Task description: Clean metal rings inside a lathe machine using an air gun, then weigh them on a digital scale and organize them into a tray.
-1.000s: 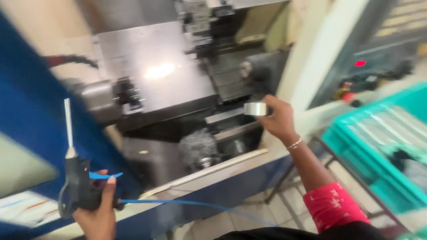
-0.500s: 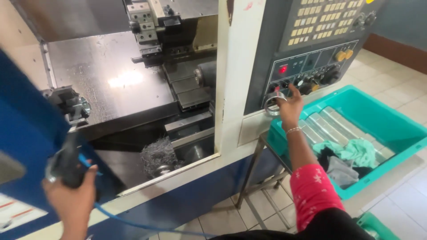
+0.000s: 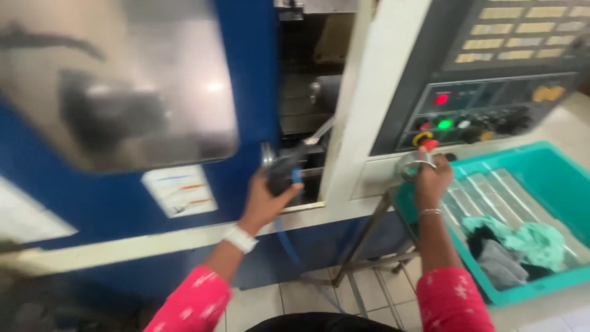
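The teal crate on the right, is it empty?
No, the teal crate holds crumpled cloths and long metal pieces.

A large blue machine enclosure (image 3: 123, 209) filled the left of the view, its sliding door carrying a grey window (image 3: 117, 80) that caught a soft glare of light. A cream frame post (image 3: 369, 104) ran beside a dark control panel (image 3: 498, 74) with lit red and green lamps. Below lay pale floor tiles (image 3: 264, 304). At the right, a teal plastic bin (image 3: 553, 178) stood on a metal stand (image 3: 362, 246), rags heaped inside.
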